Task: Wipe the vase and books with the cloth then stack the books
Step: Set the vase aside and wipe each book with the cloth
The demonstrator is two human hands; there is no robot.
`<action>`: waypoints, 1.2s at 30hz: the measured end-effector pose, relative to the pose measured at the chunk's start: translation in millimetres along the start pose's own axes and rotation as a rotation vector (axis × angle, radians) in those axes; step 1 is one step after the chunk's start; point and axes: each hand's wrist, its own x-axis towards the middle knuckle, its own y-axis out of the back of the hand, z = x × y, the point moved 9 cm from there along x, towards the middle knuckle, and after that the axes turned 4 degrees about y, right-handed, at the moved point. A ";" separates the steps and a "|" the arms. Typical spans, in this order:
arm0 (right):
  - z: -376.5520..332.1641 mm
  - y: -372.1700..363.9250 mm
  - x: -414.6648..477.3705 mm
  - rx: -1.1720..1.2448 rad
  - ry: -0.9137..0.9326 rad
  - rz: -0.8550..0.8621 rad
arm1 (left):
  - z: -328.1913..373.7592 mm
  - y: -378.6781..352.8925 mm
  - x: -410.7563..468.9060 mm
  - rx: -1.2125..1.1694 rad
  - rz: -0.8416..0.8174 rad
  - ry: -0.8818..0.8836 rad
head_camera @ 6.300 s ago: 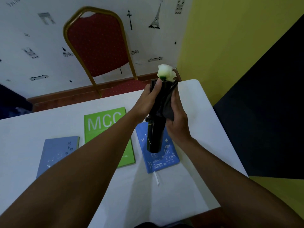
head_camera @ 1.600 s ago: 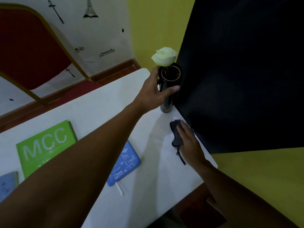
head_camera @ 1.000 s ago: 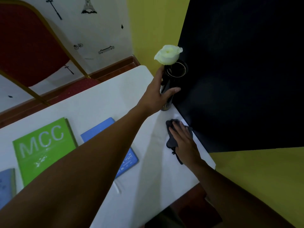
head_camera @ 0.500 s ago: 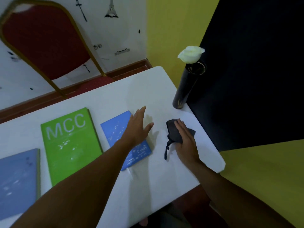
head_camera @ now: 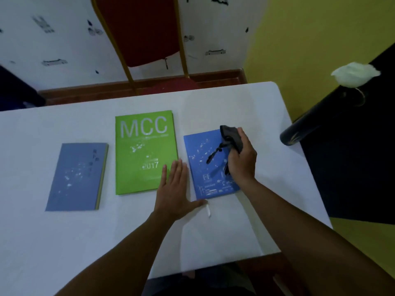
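Under my right hand lies the bright blue book, and my fingers are curled shut around a bunched dark cloth, which sticks out past my fingertips toward the far end of the cover. A dark cord from the cloth trails down across the blue cover just left of my knuckles. Whether the cloth itself presses on the cover or hangs just above it I cannot tell, because my hand hides the spot.

My left hand lies flat and spread, palm down, holding nothing. Its fingertips overlap the near right corner of the green book, and my thumb stretches out to the right, along the near left corner of the blue book. The palm rests on the white table in the gap between those two books.

Further to the left of my left hand, apart from the green book, lies the grey-blue book, flat and untouched. All three books lie side by side, none stacked.

Well to the right of my right hand, at the table's edge, stands the dark vase with a white flower at its mouth.
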 end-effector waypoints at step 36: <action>16.7 -106.4 11.2 -0.949 0.752 -0.517 | 11.1 -14.8 -7.2 0.019 0.067 -0.081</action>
